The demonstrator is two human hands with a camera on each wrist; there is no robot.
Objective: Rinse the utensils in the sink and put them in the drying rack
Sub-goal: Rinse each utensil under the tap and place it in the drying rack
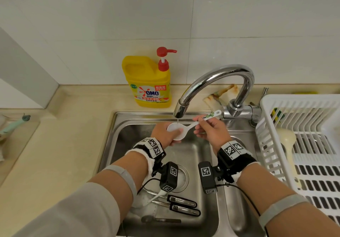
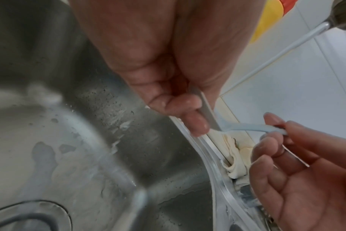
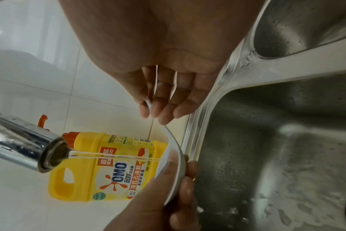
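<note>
White plastic rice spoon (image 1: 179,131) held under the faucet (image 1: 215,87) spout, above the back of the steel sink (image 1: 117,144). Thin water stream (image 1: 178,121) falls from the spout onto the round, shallow spoon bowl. Left hand (image 1: 165,134) grips the bowl, thumb across its top face, fingers curled underneath. Right hand (image 1: 211,131) pinches the flat handle between thumb and fingertips; handle end, with a green printed pattern and a small hole, sticks out toward the faucet base. Right wrist view: spoon (image 3: 173,164) edge-on, thin curved rim, left thumb pressed on it, stream hitting the bowl. Left wrist view: left hand (image 2: 168,70) fingers wrapped on the pale bowl edge, right hand (image 2: 298,164) fingers curled on the handle (image 2: 247,127).

Faucet is chrome, glossy, high arched neck. Sink is brushed stainless, two basins, wet with droplets, round drain in the basin below the faucet. On that basin's floor, at the edge farthest from the faucet: metal utensils with black slotted handles (image 1: 184,204), a dark spoon (image 1: 158,219), something white partly hidden by the left arm.

Left of the faucet, a yellow OMO detergent jug (image 1: 147,84) with red pump, on the beige stone surface (image 1: 55,154). Right of the faucet, a white slatted plastic drying rack (image 1: 303,144); a cream ladle-shaped piece (image 1: 287,141) lies in it. Crumpled stained cloth (image 1: 220,95) behind the faucet. Glossy white tile wall behind.
</note>
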